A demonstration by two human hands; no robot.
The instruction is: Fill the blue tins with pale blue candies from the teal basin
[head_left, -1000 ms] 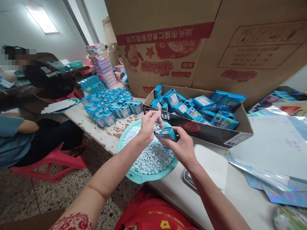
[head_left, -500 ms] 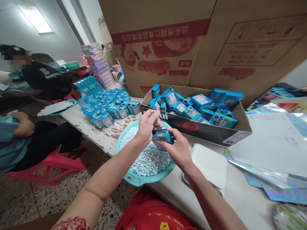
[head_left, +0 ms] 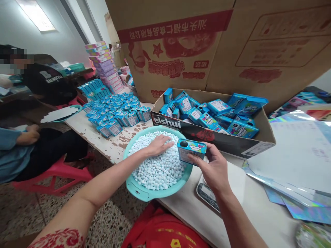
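By 1 bowl (head_left: 141, 193), the right hand (head_left: 215, 166) holds 1 box (head_left: 186, 154).

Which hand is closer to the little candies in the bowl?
Left. The left hand is in the bowl, down at the candies. The right hand is farther off, past the bowl's right side, a blue box in its grip.
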